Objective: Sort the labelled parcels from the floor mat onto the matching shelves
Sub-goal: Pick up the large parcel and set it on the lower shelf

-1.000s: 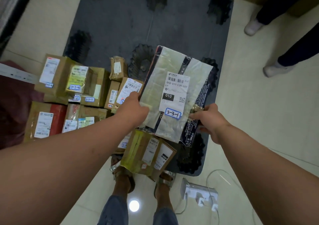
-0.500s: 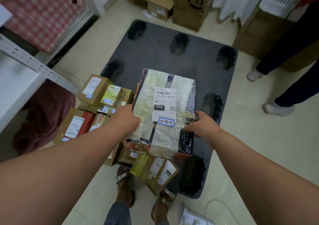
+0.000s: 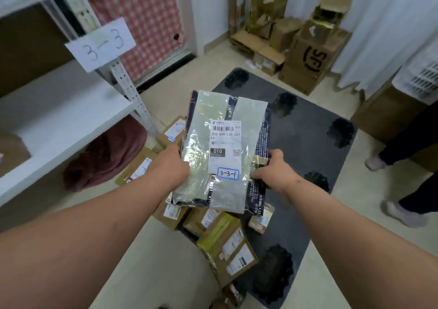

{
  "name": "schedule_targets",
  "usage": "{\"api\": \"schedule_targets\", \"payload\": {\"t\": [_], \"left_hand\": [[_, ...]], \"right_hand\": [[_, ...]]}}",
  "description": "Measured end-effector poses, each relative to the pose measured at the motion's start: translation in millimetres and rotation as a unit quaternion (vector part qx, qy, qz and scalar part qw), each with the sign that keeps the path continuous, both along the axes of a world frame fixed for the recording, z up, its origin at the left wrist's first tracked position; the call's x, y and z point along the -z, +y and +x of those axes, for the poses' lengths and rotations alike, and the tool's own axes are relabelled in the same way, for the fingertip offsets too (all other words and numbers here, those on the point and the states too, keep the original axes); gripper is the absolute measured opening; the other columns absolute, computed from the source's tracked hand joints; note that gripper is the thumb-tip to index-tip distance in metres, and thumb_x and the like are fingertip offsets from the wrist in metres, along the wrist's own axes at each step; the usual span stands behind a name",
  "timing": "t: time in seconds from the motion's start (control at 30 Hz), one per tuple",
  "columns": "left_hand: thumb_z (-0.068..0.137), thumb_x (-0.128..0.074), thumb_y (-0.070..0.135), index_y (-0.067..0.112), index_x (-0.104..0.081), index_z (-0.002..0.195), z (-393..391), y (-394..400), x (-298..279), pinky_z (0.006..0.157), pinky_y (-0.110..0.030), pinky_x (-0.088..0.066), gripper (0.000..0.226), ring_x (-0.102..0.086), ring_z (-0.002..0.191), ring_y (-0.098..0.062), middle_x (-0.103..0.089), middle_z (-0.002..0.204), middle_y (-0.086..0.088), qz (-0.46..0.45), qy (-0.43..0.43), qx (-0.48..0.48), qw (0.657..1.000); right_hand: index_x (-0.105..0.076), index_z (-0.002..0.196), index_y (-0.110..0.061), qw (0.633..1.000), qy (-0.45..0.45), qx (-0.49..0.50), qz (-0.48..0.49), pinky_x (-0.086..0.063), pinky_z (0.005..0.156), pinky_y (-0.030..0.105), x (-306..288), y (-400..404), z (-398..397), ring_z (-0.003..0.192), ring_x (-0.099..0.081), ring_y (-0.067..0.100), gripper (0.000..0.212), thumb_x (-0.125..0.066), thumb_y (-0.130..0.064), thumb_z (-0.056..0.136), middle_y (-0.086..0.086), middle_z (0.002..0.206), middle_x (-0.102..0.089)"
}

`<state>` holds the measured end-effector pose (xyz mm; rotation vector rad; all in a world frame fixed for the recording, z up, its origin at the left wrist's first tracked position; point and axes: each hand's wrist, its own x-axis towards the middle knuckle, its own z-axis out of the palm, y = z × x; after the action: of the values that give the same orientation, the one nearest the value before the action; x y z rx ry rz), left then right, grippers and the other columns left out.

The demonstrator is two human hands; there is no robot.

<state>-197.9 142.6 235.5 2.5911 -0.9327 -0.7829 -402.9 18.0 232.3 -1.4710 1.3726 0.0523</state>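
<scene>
I hold a flat taped parcel (image 3: 220, 128) in front of me, above the floor mat (image 3: 308, 147). Its white label carries a blue-edged sticker reading 3-3-1. My left hand (image 3: 169, 166) grips its left edge and my right hand (image 3: 272, 171) grips its right edge. Several brown labelled parcels (image 3: 227, 247) lie in a heap on the mat's near left corner, under the held parcel. To the left stands a white shelf (image 3: 59, 114) with a paper sign (image 3: 102, 44) reading 3-3 on its post.
A dark red bundle (image 3: 106, 154) lies under the shelf. Stacked cardboard boxes (image 3: 310, 57) stand beyond the mat by a white curtain. Another person's legs and shoes (image 3: 403, 204) are at the right. A brown box (image 3: 11, 152) sits on the shelf's left.
My view has lifted and swung left, bringing the shelf and its 3-3 sign into sight. The parcel has risen with both hands still holding it.
</scene>
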Motion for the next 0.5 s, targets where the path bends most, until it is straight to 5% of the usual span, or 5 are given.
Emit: {"api": "schedule_targets", "payload": {"t": [0.13, 0.27, 0.4, 0.5], "left_hand": [[0.091, -0.052, 0.016, 0.018, -0.047, 0.113, 26.9, 40.8, -15.3, 0.076, -0.032, -0.039, 0.022, -0.052, 0.092, -0.028, -0.056, 0.105, -0.005, -0.011, -0.02, -0.032, 0.999], [0.089, -0.051, 0.016, 0.019, -0.052, 0.121, 57.3, 96.5, -24.8, 0.091, -0.037, -0.048, 0.032, -0.058, 0.102, -0.031, -0.062, 0.113, -0.006, -0.018, -0.014, -0.064, 0.998], [0.088, -0.049, 0.015, 0.018, -0.057, 0.125, 89.9, 156.1, -35.4, 0.093, -0.037, -0.05, 0.038, -0.06, 0.107, -0.033, -0.064, 0.122, -0.011, 0.019, -0.011, -0.086, 0.996], [0.087, -0.051, 0.02, 0.018, -0.055, 0.125, 109.3, 193.6, -49.9, 0.092, -0.04, -0.052, 0.038, -0.062, 0.104, -0.032, -0.064, 0.12, -0.01, 0.029, -0.005, -0.114, 0.993]], "right_hand": [[-0.025, 0.138, -0.011, 0.999, -0.006, -0.03, -0.011, -0.042, 0.057, 0.027, -14.1, 27.7, 35.7, 0.082, -0.056, 0.018, 0.065, -0.066, -0.009, 0.088, 0.01, 0.106, -0.056], [-0.03, 0.134, -0.015, 0.998, -0.012, -0.055, -0.029, -0.055, 0.08, 0.044, -19.4, 72.1, 76.7, 0.096, -0.062, 0.028, 0.063, -0.069, -0.013, 0.084, 0.012, 0.109, -0.06], [-0.036, 0.126, -0.014, 0.994, -0.037, -0.103, -0.007, -0.053, 0.069, 0.032, -32.9, 118.6, 115.0, 0.09, -0.062, 0.021, 0.051, -0.068, -0.011, 0.088, 0.008, 0.104, -0.06], [-0.039, 0.127, -0.013, 0.99, -0.033, -0.137, -0.022, -0.057, 0.083, 0.045, -42.4, 146.8, 140.7, 0.096, -0.065, 0.026, 0.057, -0.073, -0.016, 0.082, 0.01, 0.108, -0.063]]}}
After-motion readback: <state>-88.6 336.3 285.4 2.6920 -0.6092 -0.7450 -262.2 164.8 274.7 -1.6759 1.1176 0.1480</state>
